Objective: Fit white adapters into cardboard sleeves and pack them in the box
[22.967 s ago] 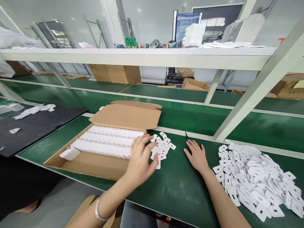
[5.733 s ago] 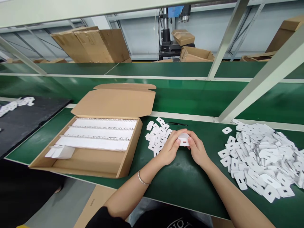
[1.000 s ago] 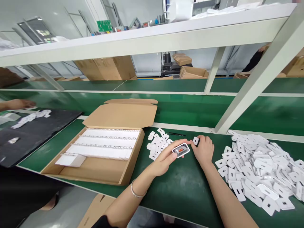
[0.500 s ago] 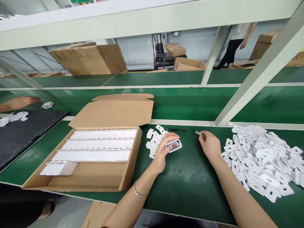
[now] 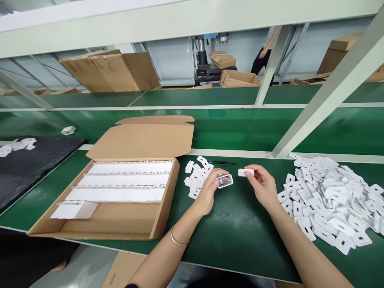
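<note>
Black mat: at the far left, white parts lying on it; a white piece sits just beyond its far edge.
Cardboard box: lid open and leaning back, with rows of white units inside and a white block at the near left (the near right of the box shows bare cardboard).
Small pile: flat white plates with slots, loosely scattered on the green surface, just beside my left hand.
Left hand: my grip is closed around the white housing, fingers over its far side and thumb on the near side.
White housing: held above the surface, its open end facing me, something orange-red showing inside.
Slim black tool: lying on the surface beyond both hands.
White plate: pinched near its right end, apart from the housing.
Right hand: my grip is pinched on that plate, between thumb and fingers.
Large pile: many slotted white plates heaped right of my right hand.
</note>
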`<state>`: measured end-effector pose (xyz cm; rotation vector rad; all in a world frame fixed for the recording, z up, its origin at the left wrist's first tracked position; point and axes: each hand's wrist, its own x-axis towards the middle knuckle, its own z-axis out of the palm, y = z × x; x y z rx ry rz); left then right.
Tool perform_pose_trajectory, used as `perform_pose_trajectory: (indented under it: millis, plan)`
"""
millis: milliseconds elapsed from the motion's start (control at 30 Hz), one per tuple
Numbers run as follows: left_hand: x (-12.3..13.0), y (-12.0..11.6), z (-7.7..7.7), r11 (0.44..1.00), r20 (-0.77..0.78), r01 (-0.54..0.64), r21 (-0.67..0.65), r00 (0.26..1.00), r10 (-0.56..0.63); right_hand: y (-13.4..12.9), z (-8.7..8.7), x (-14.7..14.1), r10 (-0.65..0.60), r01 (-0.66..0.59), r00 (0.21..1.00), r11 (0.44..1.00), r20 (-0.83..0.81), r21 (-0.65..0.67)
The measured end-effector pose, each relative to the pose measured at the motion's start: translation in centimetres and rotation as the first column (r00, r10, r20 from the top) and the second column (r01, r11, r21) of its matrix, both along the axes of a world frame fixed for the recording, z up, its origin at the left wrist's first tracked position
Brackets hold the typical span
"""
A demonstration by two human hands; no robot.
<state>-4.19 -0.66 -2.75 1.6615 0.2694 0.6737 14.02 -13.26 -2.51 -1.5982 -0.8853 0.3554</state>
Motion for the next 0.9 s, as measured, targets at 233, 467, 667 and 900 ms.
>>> perform_pose_trajectory:
  millis: [233,467,667,900]
  plan:
    - [0.8,-0.9,-0.6,0.992,-0.143,0.041,0.118,0.989,-0.024,0.1,0.4,-3.7,0.213,-0.195,0.948,0.976,-0.235,0.101]
    - [0.9,-1.3,-0.7,0.990,-0.109,0.057,0.131,0.993,-0.043,-0.3,0.9,-3.9,0.190,-0.185,0.979,0.980,-0.066,0.078]
    - [1.0,-1.3,-0.8,0.991,-0.097,0.045,0.128,0.995,-0.032,-0.3,1.0,-3.7,0.188,-0.186,0.979,0.982,-0.074,0.035]
    - [1.0,-1.4,-0.8,0.982,-0.070,0.033,0.186,0.997,-0.020,-0.3,1.0,-3.9,0.199,-0.198,0.980,0.979,-0.002,0.037]
